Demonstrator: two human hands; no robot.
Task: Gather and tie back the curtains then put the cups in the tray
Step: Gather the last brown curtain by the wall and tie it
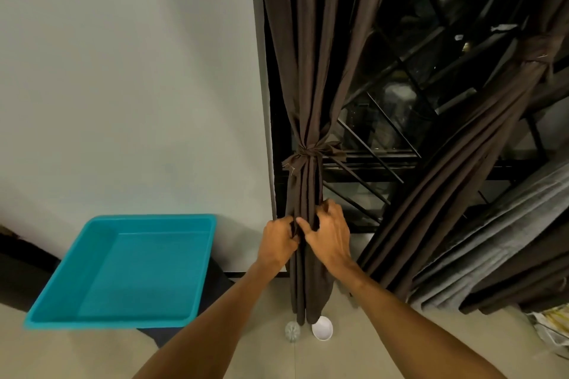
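Note:
A dark brown curtain (308,95) hangs gathered beside the window, bound by a knotted fabric tie (311,152). Below the knot, my left hand (278,240) grips the bundled folds from the left and my right hand (328,232) grips them from the right, thumbs pressed into the cloth. A second brown curtain (480,144) at the right is gathered and tied higher up. On the floor under the curtain's hem stand a white cup (322,328) and a clear glass cup (292,331). An empty teal tray (129,268) sits at the lower left.
The tray rests on a dark low stand (218,277) against the pale wall. A window with a black metal grille (385,138) lies behind the curtains. Grey folded fabric (498,249) and a wire rack (551,329) crowd the right edge. The floor is beige tile.

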